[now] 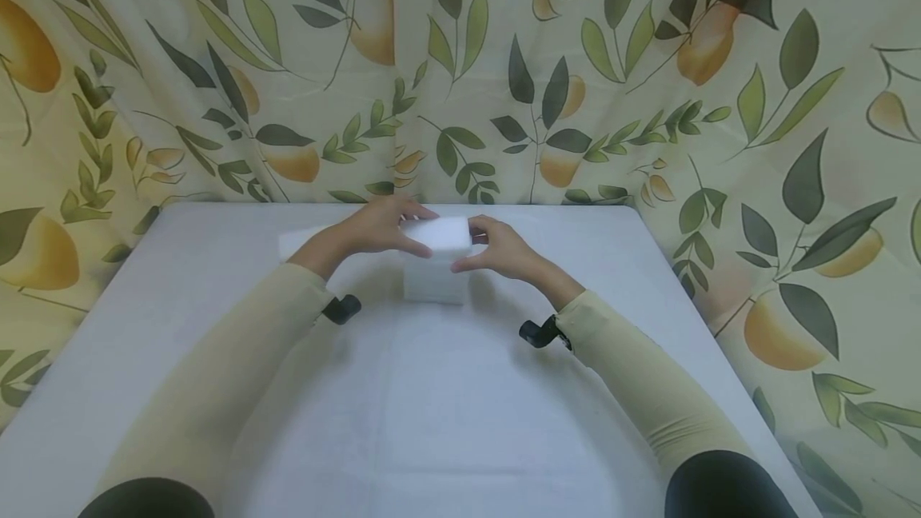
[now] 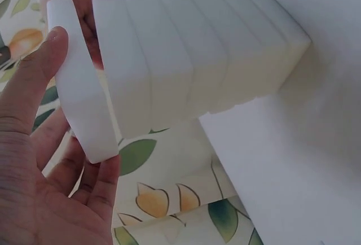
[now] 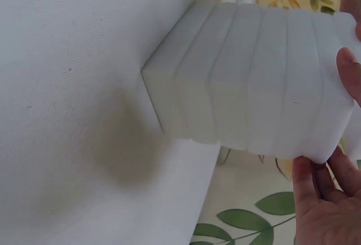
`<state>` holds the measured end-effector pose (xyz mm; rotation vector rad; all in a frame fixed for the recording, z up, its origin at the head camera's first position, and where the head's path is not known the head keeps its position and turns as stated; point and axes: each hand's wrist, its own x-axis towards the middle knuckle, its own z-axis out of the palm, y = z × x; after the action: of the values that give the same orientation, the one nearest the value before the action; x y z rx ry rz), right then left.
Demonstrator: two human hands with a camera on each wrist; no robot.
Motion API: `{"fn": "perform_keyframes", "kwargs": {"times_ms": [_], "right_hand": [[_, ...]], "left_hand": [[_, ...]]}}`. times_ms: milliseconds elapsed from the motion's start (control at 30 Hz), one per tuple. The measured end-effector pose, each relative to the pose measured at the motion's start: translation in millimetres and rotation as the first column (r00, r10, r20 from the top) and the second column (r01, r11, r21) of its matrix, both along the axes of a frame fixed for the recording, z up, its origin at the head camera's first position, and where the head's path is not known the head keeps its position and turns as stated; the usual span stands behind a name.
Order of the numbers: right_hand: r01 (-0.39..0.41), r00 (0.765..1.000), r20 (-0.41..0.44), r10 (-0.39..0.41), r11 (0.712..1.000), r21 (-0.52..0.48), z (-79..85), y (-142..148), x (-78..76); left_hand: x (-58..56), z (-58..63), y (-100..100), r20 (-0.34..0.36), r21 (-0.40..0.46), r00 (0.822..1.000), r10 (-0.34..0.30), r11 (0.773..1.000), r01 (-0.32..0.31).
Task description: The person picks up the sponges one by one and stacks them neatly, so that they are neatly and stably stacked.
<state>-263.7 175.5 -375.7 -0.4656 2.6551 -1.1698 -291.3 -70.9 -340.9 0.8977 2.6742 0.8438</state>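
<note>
A stack of white sponge blocks [image 1: 435, 284] stands upright near the table's far edge, its layers showing as seams in both wrist views. My left hand [image 1: 370, 228] holds a separate white sponge block [image 2: 84, 87] at the top of the stack, thumb on one side and fingers on the other. A narrow gap parts this block from the stack [image 2: 192, 70] in the left wrist view. From the right, my right hand [image 1: 507, 250] grips the uppermost layer of the stack [image 3: 248, 87], with its thumb [image 3: 350, 73] and fingertips [image 3: 304, 169] on opposite sides.
A flat white piece [image 1: 293, 243] lies behind the left wrist on the white-covered table [image 1: 446, 406]. A curtain [image 1: 460, 86] with a fruit and leaf print hangs right behind the table. Black wrist cameras [image 1: 541, 332] stick out below the sleeves.
</note>
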Motion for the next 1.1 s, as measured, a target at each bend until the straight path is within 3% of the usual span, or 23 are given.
{"fn": "perform_keyframes", "kwargs": {"times_ms": [633,1100], "right_hand": [[0.013,1.000,0.023,-0.012,1.000,-0.025,-0.8,1.3,0.9],[-0.015,1.000,0.003,0.015,1.000,-0.022,-0.5,2.9,0.7]], "left_hand": [[-4.8,0.3,10.5,-0.046,-0.051,0.998,-0.053,0.997,0.051],[-4.6,-3.2,11.2,-0.022,-0.070,0.997,-0.070,0.995,0.068]]}}
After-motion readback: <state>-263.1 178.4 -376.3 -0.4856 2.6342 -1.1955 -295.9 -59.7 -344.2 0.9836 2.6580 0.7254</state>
